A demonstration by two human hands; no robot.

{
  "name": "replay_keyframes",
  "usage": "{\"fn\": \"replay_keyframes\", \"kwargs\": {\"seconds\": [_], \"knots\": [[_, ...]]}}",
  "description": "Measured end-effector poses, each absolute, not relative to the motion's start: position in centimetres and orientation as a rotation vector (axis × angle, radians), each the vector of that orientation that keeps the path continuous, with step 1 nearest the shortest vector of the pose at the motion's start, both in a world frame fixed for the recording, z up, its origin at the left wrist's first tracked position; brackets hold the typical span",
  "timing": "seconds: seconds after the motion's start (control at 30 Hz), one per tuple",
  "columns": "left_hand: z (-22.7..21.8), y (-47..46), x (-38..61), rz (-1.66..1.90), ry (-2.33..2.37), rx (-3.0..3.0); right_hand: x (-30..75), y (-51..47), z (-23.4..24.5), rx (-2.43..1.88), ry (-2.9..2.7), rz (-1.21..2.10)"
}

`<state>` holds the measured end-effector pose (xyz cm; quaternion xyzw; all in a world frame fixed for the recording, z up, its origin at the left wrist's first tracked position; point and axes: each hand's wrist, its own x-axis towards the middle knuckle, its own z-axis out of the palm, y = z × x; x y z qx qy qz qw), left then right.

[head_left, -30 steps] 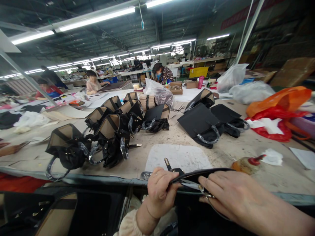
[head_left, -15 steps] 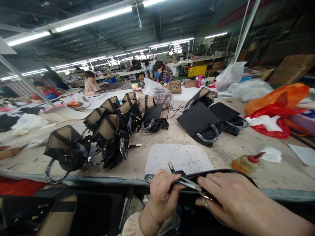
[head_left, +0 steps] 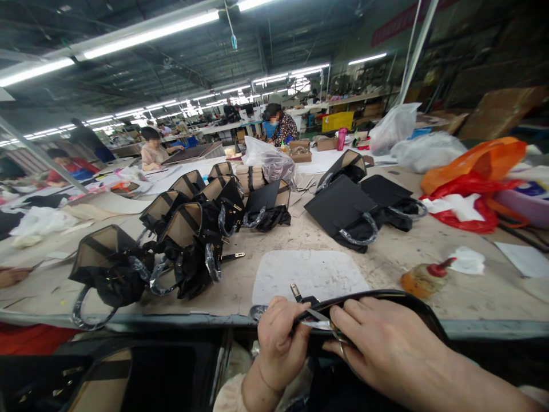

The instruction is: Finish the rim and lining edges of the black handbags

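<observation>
Black bag (head_left: 398, 295) just nearside of white mat (head_left: 309, 274); left hand (head_left: 278, 337) grip pinched on its rim, right hand (head_left: 386, 337) grip closed on scissors (head_left: 317, 324). Right of mat: red-capped bottle (head_left: 425, 280), amber liquid (head_left: 412, 284) inside. Left of mat: open, tan-lined bags (head_left: 185, 224).

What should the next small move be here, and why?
Probably a short, careful closing of the scissors: the right hand holds them, apparently open, at the edge of the black bag, which the left hand pinches close to their tips.
</observation>
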<state>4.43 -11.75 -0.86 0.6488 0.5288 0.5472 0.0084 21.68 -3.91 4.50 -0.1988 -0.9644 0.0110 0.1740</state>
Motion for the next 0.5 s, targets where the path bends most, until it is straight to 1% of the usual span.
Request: {"fn": "replay_keyframes", "kwargs": {"seconds": [0.27, 0.5], "knots": [[-0.7, -11.7, 4.4, 1.706, 1.671, 2.054, 21.1, -4.3, 4.6, -0.65, -2.676, -0.014], [-0.7, -11.8, 4.6, 1.738, 1.648, 2.061, 20.5, -4.1, 4.7, -0.631, -2.641, -0.119]]}}
